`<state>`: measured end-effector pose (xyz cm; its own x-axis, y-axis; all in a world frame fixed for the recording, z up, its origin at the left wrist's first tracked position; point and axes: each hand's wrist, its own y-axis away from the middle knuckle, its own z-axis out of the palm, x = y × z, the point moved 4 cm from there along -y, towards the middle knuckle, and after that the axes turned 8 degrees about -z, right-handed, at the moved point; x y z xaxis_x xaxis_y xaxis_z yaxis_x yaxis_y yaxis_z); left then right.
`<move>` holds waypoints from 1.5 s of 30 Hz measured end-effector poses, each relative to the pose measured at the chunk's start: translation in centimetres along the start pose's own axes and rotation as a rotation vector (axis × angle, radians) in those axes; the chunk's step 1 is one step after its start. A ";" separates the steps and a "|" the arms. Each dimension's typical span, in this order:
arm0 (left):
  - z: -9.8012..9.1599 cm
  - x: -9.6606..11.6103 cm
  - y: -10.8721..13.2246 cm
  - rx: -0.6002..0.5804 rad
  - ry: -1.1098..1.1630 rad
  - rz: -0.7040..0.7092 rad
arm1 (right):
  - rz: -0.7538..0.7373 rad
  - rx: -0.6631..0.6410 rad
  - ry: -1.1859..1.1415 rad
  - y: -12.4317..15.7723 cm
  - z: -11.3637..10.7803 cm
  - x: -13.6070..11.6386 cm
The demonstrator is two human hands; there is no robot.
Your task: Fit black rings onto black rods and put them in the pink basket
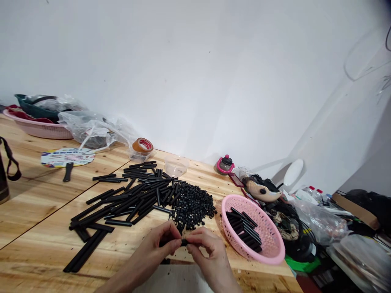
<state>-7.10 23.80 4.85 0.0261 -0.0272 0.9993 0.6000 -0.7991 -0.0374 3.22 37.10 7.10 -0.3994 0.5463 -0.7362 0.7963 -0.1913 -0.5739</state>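
My left hand [161, 244] pinches a short black tube [183, 242] near the table's front edge. At the tube's other end, the fingertips of my right hand [209, 252] are closed on it. Just beyond both hands lies a heap of small black pieces [194, 205]. Many long black tubes [134, 199] are strewn to the left of that heap. On the right, a pink basket [273, 238] holds several black tubes.
Wooden table [39, 219] below. Behind the tubes stand a clear bowl [176, 167] and a tape roll [142, 145]. A fan [67, 158] and plastic bags [91, 126] lie left. A pink-lidded jar [225, 165] stands at the back; bags and clutter crowd the right.
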 end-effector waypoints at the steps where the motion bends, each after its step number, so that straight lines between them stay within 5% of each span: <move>1: 0.0 0.3 0.1 0.008 -0.012 0.001 | -0.001 0.008 -0.007 0.0 0.0 0.0; 10: 0.1 1.9 0.8 0.135 -0.129 0.070 | 0.095 0.100 -0.208 0.1 0.2 0.6; 24: 0.6 2.3 1.4 0.175 -0.279 0.206 | 0.283 0.250 -0.453 -0.1 0.8 0.6; 36: 0.6 1.7 1.6 0.166 -0.304 0.343 | 0.189 0.282 -0.423 0.0 0.9 0.4; 45: 0.6 1.9 1.6 0.154 -0.303 0.297 | 0.203 0.222 -0.373 -0.2 0.7 0.2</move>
<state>-5.62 22.86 6.64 0.4344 -0.0469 0.8995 0.6427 -0.6835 -0.3460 2.70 36.73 6.78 -0.4141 0.1577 -0.8965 0.7752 -0.4551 -0.4382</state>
